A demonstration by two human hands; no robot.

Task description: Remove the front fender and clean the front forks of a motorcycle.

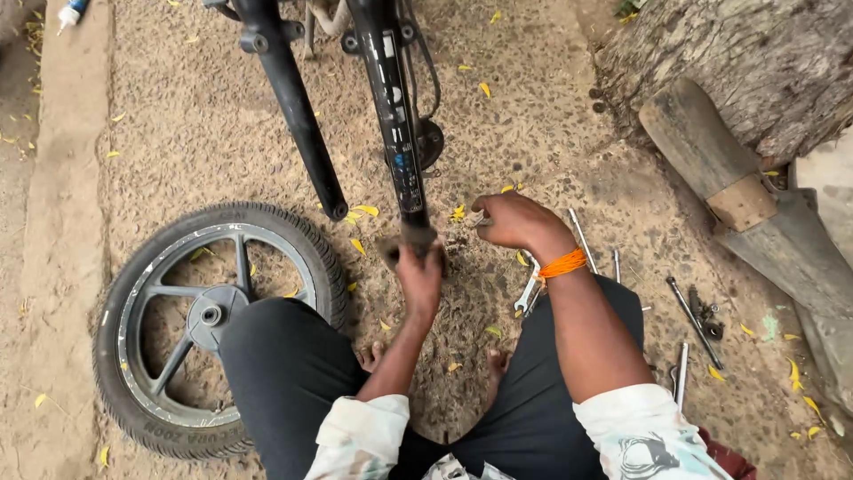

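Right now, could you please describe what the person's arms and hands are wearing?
Both hands are bare. The right hand has a bright orange band at the wrist; the left hand wears nothing. Both forearms are bare, with pale, patterned sleeves pushed up near the elbows.

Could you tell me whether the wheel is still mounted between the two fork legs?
No, the wheel lies flat on the ground beside the person's knee, and the fork legs stand bare with the left hand gripping one's lower end.

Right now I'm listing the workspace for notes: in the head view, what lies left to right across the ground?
Wheel → left hand on the fork leg's lower end → right hand → spanner → long tools → wooden-handled tool.
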